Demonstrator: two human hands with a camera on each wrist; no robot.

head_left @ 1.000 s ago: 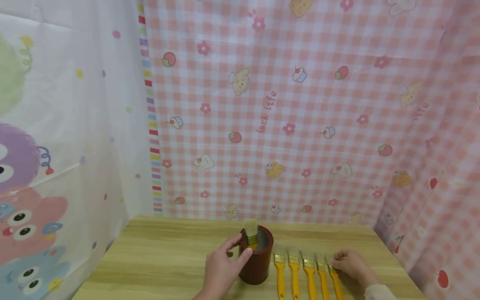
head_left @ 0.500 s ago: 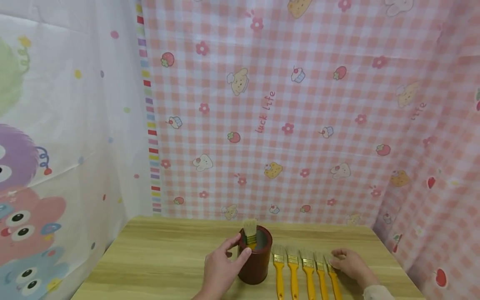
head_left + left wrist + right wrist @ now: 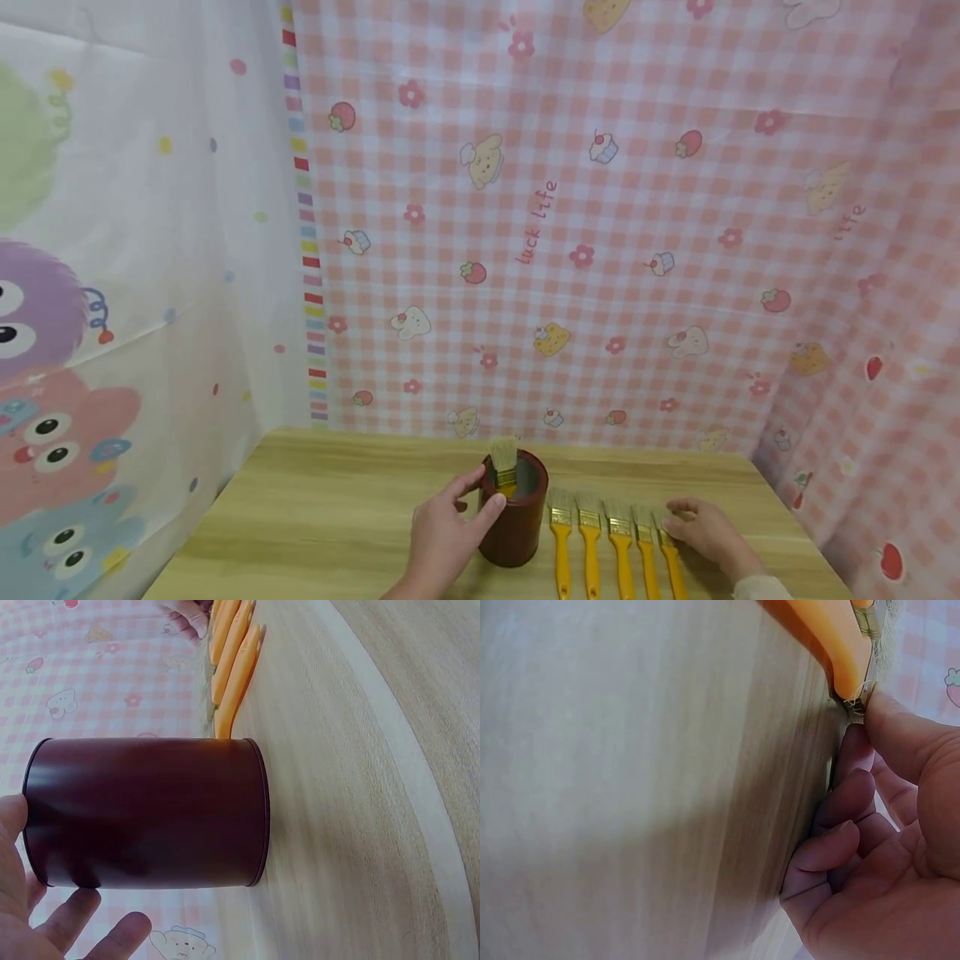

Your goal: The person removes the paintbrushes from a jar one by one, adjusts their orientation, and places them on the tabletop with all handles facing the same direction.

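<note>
A dark brown round pot stands upright on the table, one paintbrush inside it with bristles up. My left hand grips the pot near its rim, thumb on one side and fingers on the other; in the left wrist view two fingertips lie apart below the pot. To its right, several yellow-handled paintbrushes lie side by side, bristles away from me. At the row's right end, my right hand pinches the last paintbrush around its metal band, as the right wrist view shows with the brush's orange-yellow handle.
The wood-grain table ends at a pale rounded edge seen in the left wrist view. Behind it hangs a pink checked curtain. A white cartoon-print cloth hangs at the left.
The head view has shifted slightly. Both hands, the pot and the paintbrushes show no clear movement.
</note>
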